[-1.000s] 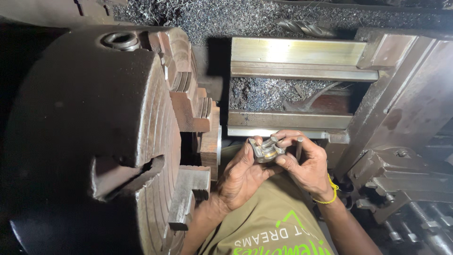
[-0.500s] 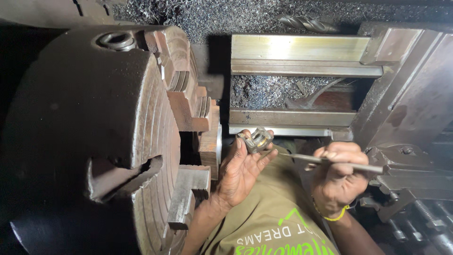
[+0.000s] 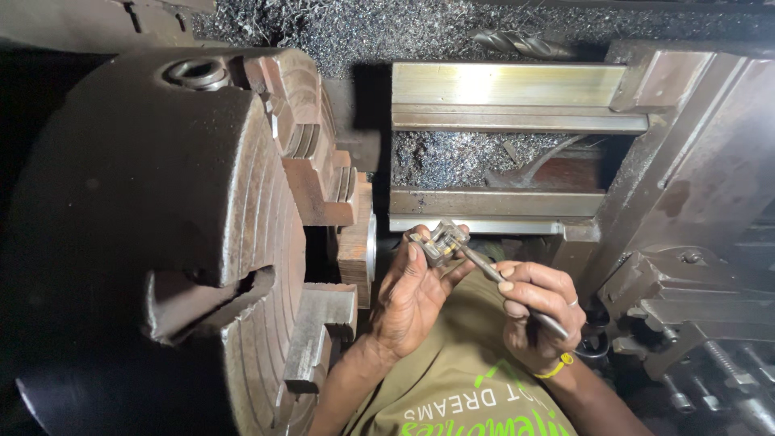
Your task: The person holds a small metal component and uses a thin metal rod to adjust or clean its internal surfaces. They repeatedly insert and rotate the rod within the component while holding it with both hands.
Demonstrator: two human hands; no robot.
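Grey steel fills the left hand (image 3: 412, 295): its fingertips pinch a small blocky metal part (image 3: 440, 242), held up just beside the chuck face. Half a second ago the right hand (image 3: 539, 311) sat lower and further right, its thin metal rod (image 3: 504, 284) lying nearly level and apart from the part; now that hand has come in closer, fingers curled round the rod, which slants up and left so its tip meets the part. A second ago both hands were cupped together round the part with no rod showing.

A yellow band (image 3: 557, 370) circles the right wrist. Below the hands, the olive shirt (image 3: 464, 387) carries white and green printed lettering, seen upside down.

Left of the left hand looms the big dark lathe chuck (image 3: 161, 218), its stepped jaws (image 3: 319, 173) rust-brown; a pale round workpiece face (image 3: 359, 246) sits just beside the left thumb. Right of the right hand stands the grimy carriage (image 3: 686, 299) with screws and levers.

Beyond the hands run the bright bed ways (image 3: 508, 85), with dark metal swarf (image 3: 452, 157) heaped between the rails and a coiled shaving (image 3: 517, 42) further back.
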